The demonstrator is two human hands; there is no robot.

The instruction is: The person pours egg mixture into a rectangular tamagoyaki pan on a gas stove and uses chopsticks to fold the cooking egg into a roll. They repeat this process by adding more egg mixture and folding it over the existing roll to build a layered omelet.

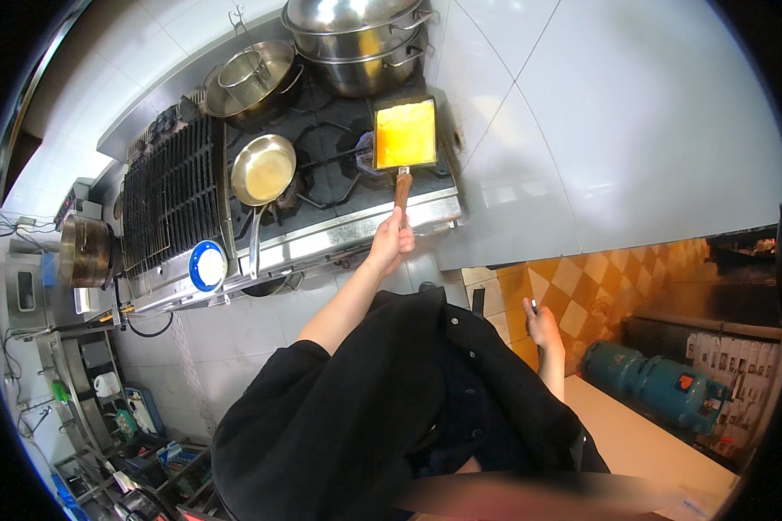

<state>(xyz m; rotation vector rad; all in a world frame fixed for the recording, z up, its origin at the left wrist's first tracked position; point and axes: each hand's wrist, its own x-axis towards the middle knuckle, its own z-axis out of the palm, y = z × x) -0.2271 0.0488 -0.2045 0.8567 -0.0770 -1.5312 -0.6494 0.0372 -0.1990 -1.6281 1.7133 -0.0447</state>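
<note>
While the left hand [391, 241] wraps its fingers round the wooden handle [402, 189] of the square pan [406, 133], the pan sits on the stove's [321, 174] front-right burner, filled w/ a yellow egg layer that looks flat & even. Handle points back toward the person; hand is clamped on its near end, arm stretched out from a black sleeve.

Right hand [541, 326] hangs low by the person's side, well apart from the stove, fingers curled round a thin dark stick-like item [533, 306]; too small to tell what it is.

Just left of the square pan: round frying pan [264, 169] on the next burner, pale oily film inside, its long handle sticking out over the stove's front edge. Behind it a steel pot [254, 78] w/ a smaller pot nested inside. Back right: two big lidded steel pots [356, 39], stacked. Left part of the stove is a black ribbed grill [174, 195]. Blue-rimmed white plate [207, 265] at the front edge near the grill. Dark metal pot [85, 250] further left.

Lower right, on the floor by orange-tiled wall: blue gas cylinder [656, 386] lying on its side, beside a pale tabletop [634, 443].
</note>
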